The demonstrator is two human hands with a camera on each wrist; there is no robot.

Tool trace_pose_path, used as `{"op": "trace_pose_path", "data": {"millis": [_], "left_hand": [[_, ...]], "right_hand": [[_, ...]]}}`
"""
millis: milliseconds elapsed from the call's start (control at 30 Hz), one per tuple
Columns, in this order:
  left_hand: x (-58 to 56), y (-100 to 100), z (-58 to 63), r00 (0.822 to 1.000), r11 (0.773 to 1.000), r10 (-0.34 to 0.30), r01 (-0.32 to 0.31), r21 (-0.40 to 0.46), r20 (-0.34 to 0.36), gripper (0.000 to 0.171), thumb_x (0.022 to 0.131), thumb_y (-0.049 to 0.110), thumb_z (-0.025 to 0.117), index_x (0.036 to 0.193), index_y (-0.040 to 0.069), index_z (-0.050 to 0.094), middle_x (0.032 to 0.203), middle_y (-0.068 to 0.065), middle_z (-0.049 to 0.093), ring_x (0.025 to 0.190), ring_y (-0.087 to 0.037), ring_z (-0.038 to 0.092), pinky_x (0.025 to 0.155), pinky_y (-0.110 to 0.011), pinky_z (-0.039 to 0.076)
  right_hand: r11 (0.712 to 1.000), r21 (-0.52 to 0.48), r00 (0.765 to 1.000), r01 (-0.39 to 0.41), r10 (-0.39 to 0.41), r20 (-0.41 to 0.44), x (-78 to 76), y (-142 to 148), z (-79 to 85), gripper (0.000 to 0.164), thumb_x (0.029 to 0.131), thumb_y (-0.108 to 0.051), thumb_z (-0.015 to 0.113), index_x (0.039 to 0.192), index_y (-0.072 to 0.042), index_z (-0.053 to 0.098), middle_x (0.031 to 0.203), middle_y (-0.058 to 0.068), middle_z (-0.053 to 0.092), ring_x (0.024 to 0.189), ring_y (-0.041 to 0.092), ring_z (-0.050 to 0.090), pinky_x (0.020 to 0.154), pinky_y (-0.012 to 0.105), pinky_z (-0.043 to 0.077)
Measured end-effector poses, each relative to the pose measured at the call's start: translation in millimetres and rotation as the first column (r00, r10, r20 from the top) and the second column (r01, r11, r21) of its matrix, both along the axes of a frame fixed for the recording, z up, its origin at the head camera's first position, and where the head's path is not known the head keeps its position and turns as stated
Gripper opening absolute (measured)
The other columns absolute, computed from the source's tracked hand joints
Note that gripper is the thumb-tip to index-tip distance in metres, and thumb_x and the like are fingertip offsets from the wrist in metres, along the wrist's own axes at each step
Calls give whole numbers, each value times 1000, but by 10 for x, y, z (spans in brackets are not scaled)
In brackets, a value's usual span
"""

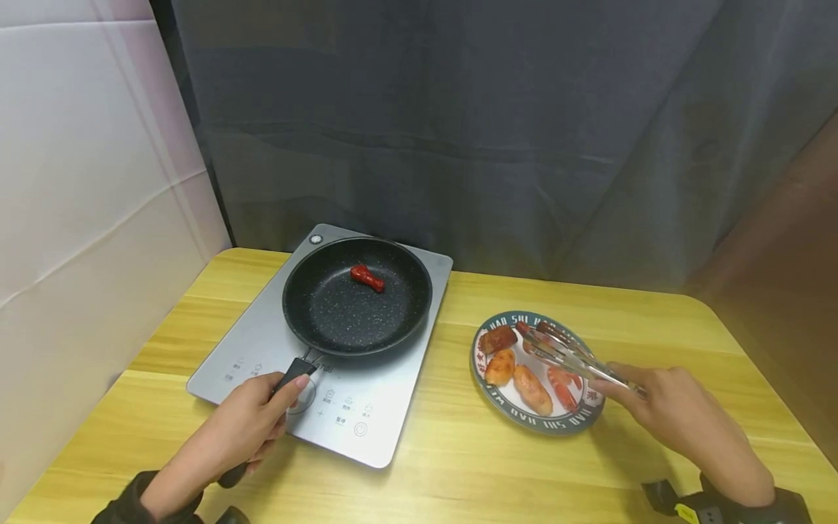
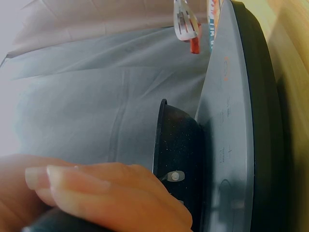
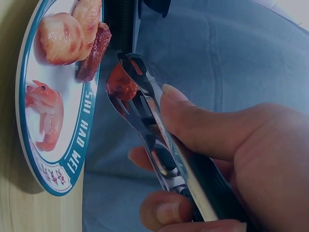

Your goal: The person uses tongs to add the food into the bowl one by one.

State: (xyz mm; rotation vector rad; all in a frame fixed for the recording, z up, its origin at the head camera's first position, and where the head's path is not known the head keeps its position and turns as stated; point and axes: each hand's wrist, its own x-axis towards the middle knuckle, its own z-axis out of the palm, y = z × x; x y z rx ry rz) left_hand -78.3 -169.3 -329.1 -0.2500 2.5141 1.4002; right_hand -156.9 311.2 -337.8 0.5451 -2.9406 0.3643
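My left hand (image 1: 252, 415) grips the black handle (image 1: 288, 378) of a speckled frying pan (image 1: 347, 327), which sits on a flat induction cooker (image 1: 366, 422). Inside the pan lies a small red drumstick (image 1: 368, 278). To the right, my right hand (image 1: 681, 415) holds metal tongs (image 1: 579, 358) over a round plate (image 1: 550, 424). Between the tongs' slotted ends is a red piece of food (image 3: 120, 83), raised off the plate; its kind is partly hidden. On the plate are a shrimp (image 3: 48, 111), browned pieces (image 3: 61, 38) and a dark reddish strip (image 3: 94, 53).
The cooker and plate stand on a yellow wooden table (image 1: 445, 466), with a strip of tabletop between them. A dark grey curtain (image 1: 458, 145) hangs behind. A white panel (image 1: 98, 182) borders the left side, a brown one (image 1: 785, 291) the right.
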Motion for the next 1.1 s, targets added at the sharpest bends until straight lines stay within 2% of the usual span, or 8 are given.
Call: {"op": "trace_pose_path", "data": {"millis": [200,733,933,1100], "left_hand": [[0,8,4,1000,1000,-6,7,3,-13,45,100,45,46,86,2,50,53,-4,40,34,-15,32,30,-34,38],[9,8,-8,1000,1000,8,-8,1,-3,42,101,42,46,87,2,50,53,-4,40,35,-16,32,30,-32,38],[5,16,-3,1000,1000,16,-16,-2,1,43,100,43,47,88,3,50,54,-4,40,36,-16,33,30,-32,37],[5,20,5,1000,1000,14,-14,4,-2,42,100,42,47,88,2,50,53,-4,39,35,-15,32,30,-31,37]], "right_hand": [[1000,-5,1000,-14,14,-8,4,-25,13,41,89,-41,67,114,-9,71,68,-2,58,60,15,46,58,40,47],[999,6,997,-52,52,-58,-16,-174,120,43,89,-41,67,116,-8,70,50,-9,31,53,12,40,51,31,38],[999,-4,998,-54,54,-43,-17,-208,138,45,89,-41,67,118,-8,68,51,-9,30,51,11,37,50,28,34],[998,-5,996,-67,66,-61,-22,-228,149,44,88,-40,68,118,-8,68,51,-10,27,48,9,33,47,25,31]]}}
